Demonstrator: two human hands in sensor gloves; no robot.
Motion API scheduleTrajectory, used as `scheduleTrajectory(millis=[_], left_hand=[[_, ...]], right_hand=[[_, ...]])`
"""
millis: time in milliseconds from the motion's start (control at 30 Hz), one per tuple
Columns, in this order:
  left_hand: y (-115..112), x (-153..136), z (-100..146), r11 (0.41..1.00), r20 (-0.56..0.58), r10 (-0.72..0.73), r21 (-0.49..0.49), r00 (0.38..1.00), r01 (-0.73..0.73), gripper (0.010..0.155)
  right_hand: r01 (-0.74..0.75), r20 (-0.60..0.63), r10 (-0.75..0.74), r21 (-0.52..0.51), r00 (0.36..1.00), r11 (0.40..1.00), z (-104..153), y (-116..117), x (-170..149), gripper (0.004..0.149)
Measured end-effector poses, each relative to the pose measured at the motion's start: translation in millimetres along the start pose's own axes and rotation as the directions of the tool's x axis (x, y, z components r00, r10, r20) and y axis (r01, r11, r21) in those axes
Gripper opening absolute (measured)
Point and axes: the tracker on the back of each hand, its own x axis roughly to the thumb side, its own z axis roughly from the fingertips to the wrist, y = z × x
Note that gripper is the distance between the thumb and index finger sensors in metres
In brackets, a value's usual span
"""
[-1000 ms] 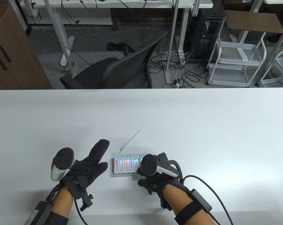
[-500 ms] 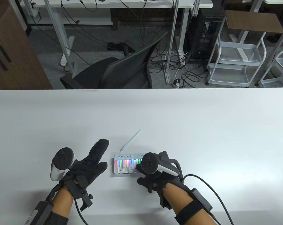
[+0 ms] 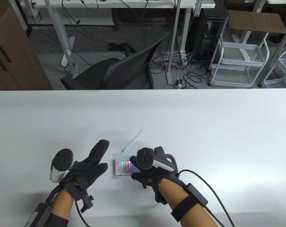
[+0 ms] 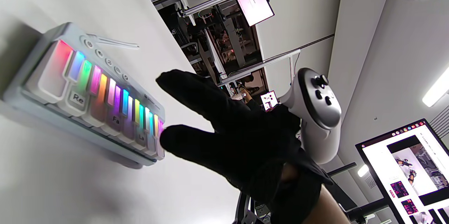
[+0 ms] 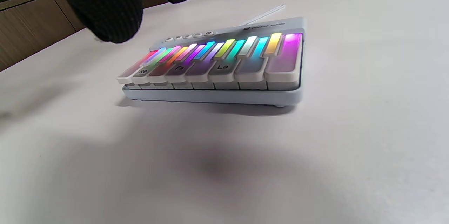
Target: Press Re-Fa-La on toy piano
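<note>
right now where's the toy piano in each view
Table view: toy piano low centre, its right end under the right hand.
Left wrist view: toy piano at left, tilted.
Right wrist view: toy piano centre.
Shared landmark: the Re key.

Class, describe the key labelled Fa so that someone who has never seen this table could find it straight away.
On the white table, near its front edge, lies a small pale-blue toy piano with rainbow-lit keys, between the two black-gloved hands. Of its white front keys, three carry labels: the Fa key is the middle label, between Re and La.
</note>
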Motion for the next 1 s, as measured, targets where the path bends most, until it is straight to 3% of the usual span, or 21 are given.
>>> scheduleTrajectory(millis=[1000], left_hand=[[1, 1, 0, 1.000, 0.003, 0.001, 0.004, 1.000, -0.001, 0.091]], right_hand=[[0.008, -0.019, -0.007, 0.068, 1.000, 0.998, -41, 10, 14, 0.071]])
